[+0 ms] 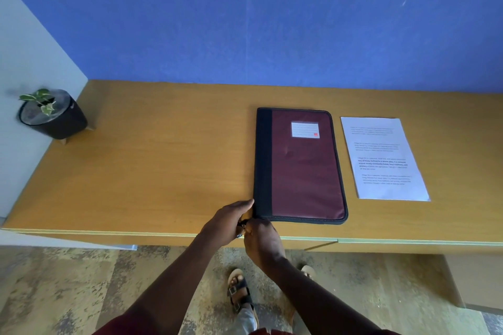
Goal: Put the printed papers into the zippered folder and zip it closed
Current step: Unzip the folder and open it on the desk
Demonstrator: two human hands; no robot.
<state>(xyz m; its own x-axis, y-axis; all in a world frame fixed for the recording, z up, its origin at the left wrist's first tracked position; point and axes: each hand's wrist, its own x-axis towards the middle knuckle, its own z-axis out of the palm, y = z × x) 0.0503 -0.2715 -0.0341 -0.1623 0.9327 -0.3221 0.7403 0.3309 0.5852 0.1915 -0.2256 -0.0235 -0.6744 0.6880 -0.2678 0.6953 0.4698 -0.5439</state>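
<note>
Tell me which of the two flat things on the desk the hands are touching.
The maroon zippered folder. Both the left hand and right hand meet at its near left corner; the printed papers lie untouched to its right.

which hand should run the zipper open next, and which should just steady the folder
Right, probably: the right hand already pinches at the zipper pull by the folder's near-left corner. The left hand grips that corner and can steady it.

potted plant point(51, 113), wooden desk point(163, 166), blue wall point(272, 22)
</note>
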